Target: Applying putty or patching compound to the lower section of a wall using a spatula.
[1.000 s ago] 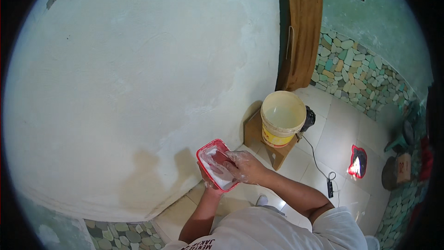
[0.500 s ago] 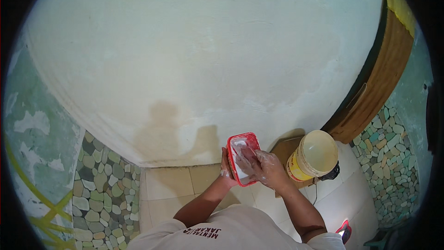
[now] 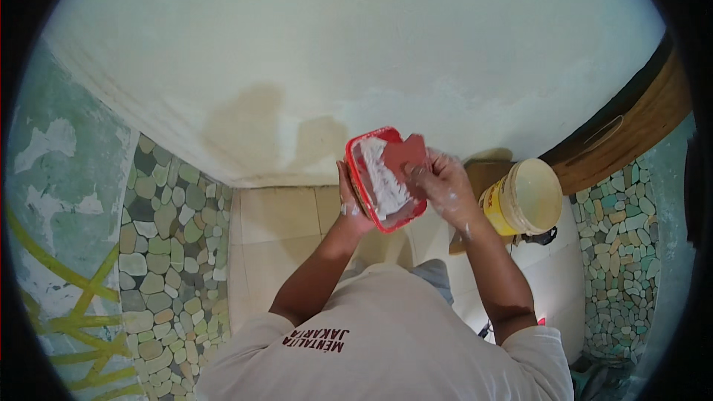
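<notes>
Looking down past your pale shirt (image 3: 401, 341), you have the red tub (image 3: 405, 217) out in front of your chest, between your two hands, its open top facing you. Streaky white paste (image 3: 382, 178) lies inside. The tub looks light and thin-walled, so it would probably flex if squeezed hard; the paste seems soft and thick, and smears of it could make the sides slippery. Support from beneath and along one side should hold it best. Your left hand (image 3: 353, 204) cups its left outer side, partly open to fit the tub, though the fingers underneath are hidden.

Your right hand (image 3: 445, 182) is closed in a pinch on a flat, dull-red scraper (image 3: 405, 154), thumb on the face you see, the other fingers only partly visible. The scraper appears light and fairly stiff, easiest to steer from its back edge, where you grip it. It slants over the tub's right side; you cannot tell whether its edge touches the paste. Both forearms (image 3: 316, 271) angle inward with the elbows bent, and white specks mark both hands.

Beyond your right hand, a cream and yellow bucket (image 3: 507, 204) rests on a brown stand (image 3: 481, 172). Farther out, the whitish wall (image 3: 334, 37) fills your view, with a wooden frame (image 3: 631, 134) at its right.
</notes>
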The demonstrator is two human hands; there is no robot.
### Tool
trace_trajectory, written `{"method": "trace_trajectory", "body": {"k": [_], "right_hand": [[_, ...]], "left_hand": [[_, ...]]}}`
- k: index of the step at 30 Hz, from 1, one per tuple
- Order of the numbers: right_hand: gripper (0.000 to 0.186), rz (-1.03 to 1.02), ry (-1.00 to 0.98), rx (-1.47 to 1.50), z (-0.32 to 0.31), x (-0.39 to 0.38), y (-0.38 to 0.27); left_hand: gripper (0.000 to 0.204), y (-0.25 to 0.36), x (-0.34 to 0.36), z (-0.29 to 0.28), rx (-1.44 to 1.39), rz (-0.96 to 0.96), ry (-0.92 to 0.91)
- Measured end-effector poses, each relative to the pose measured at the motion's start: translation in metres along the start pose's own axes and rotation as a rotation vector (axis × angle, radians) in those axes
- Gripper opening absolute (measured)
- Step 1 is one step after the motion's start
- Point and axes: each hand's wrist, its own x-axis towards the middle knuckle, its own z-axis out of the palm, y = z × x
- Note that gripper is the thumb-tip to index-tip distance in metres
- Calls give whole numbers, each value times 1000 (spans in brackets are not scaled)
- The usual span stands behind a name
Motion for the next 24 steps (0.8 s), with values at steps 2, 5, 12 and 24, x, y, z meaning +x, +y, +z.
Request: {"method": "trace_trajectory", "body": {"k": [2,5,12,24], "right_hand": [[13,-57,15,34,5,1,3],[14,12,60,191,9,1,7],[17,-65,95,113,29,-6,1],[19,-149,-166,-565,62,37,12]], "left_hand": [[104,7,-8,-9,4,-9,-4],[105,15,-15,4,450,206,-221],[105,26,-24,-17,-140,-9,-1],[92,38,-9,-33,70,132,196]]}}
